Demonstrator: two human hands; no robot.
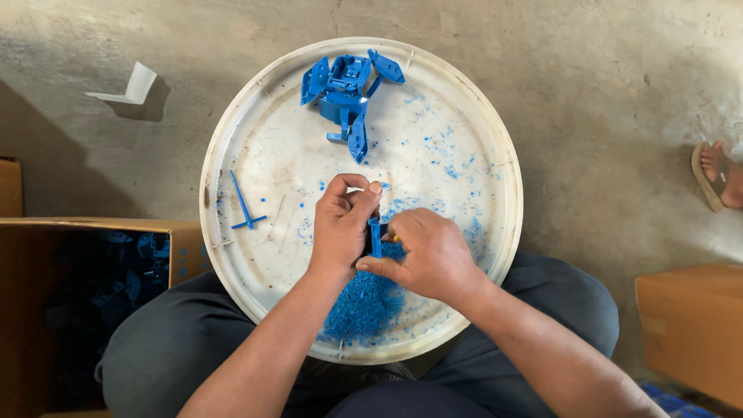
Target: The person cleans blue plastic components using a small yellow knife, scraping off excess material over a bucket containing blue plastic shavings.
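A small blue plastic part (pixel 375 234) is pinched between both hands over a round white tray (pixel 232 139) that rests on my lap. My left hand (pixel 340 224) grips it from the left, thumb on top. My right hand (pixel 433 255) closes on it from the right and seems to hold a small tool with a yellowish tip, mostly hidden. Under the hands lies a heap of blue plastic shavings (pixel 364 306). A cluster of blue moulded parts (pixel 348 93) sits at the tray's far edge. A thin blue sprue stick (pixel 244 205) lies at the tray's left.
An open cardboard box (pixel 85 286) with dark blue parts stands at the left. Another cardboard box (pixel 693 325) is at the right. A white angled piece (pixel 131 89) lies on the concrete floor. Another person's sandalled foot (pixel 716 174) is at the right edge.
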